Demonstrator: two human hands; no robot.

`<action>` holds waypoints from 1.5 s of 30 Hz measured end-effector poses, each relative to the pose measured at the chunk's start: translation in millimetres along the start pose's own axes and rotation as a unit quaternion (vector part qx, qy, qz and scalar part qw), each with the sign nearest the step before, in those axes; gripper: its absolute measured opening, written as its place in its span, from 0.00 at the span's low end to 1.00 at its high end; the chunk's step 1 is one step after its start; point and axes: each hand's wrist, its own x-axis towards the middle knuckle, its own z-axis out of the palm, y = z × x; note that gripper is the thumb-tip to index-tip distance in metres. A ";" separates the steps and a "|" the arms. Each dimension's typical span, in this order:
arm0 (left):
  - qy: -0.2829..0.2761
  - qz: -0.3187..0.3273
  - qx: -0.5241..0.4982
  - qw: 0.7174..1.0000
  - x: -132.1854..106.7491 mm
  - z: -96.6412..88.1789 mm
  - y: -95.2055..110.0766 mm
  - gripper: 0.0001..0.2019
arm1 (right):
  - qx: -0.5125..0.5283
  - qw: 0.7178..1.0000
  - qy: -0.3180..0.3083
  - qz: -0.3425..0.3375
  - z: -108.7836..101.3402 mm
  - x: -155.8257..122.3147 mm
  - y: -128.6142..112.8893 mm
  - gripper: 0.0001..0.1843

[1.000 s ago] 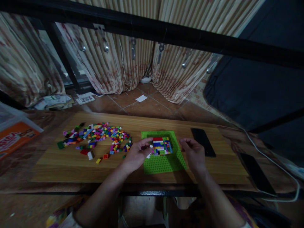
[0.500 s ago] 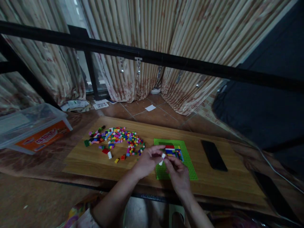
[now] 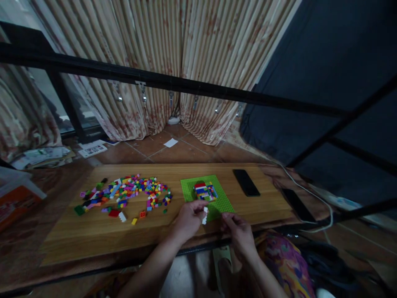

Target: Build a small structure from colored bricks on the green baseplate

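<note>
My left hand [image 3: 187, 218] is closed in a pinch on a small white brick [image 3: 204, 216], just off the near edge of the green baseplate [image 3: 217, 203]. My right hand [image 3: 238, 231] hovers at the table's front edge to the right of it, fingers curled and close together; whether anything is in them does not show. A low block of red, blue, yellow and other coloured bricks [image 3: 204, 191] stands on the baseplate's far half. A spread of several loose coloured bricks [image 3: 130, 191] lies on the wooden table [image 3: 93, 231] to the left.
A dark phone [image 3: 246, 182] lies flat right of the baseplate, and a second dark phone [image 3: 296, 199] with a white cable sits at the table's right end. An orange-and-clear box [image 3: 14, 198] is at far left. A black metal bar [image 3: 186, 85] crosses in front of striped curtains.
My hands have parted: the right hand drew back toward the table's front edge, while the left keeps the white brick. The camera swung, so the table appears shifted left.
</note>
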 end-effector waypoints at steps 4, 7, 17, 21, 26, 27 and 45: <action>0.025 -0.007 0.045 0.999 11.0 -12.9 -6.9 0.16 | -0.160 0.979 0.040 -0.121 -1.9 34.2 -17.1 0.20; 0.010 -0.002 0.051 0.999 16.3 -16.4 -13.5 0.15 | -0.254 0.950 0.028 -0.178 7.7 53.2 -22.6 0.19; 0.008 0.000 0.062 0.998 16.4 -22.8 0.5 0.16 | -0.402 0.893 0.024 -0.199 20.6 62.2 -21.6 0.12; -0.003 0.005 0.061 0.998 15.2 -25.5 -1.3 0.17 | -0.419 0.884 0.026 -0.204 20.6 66.8 -22.5 0.12; -0.004 0.009 0.058 0.998 14.0 -26.7 -4.0 0.18 | -0.422 0.884 0.037 -0.199 19.9 73.6 -23.5 0.12; -0.002 0.008 0.059 0.998 13.9 -26.7 -3.9 0.18 | -0.417 0.887 0.033 -0.196 19.6 75.7 -23.4 0.12; 0.009 0.009 0.047 0.999 14.7 -25.8 -0.4 0.16 | -0.364 0.918 -0.023 -0.154 20.7 89.8 -20.1 0.11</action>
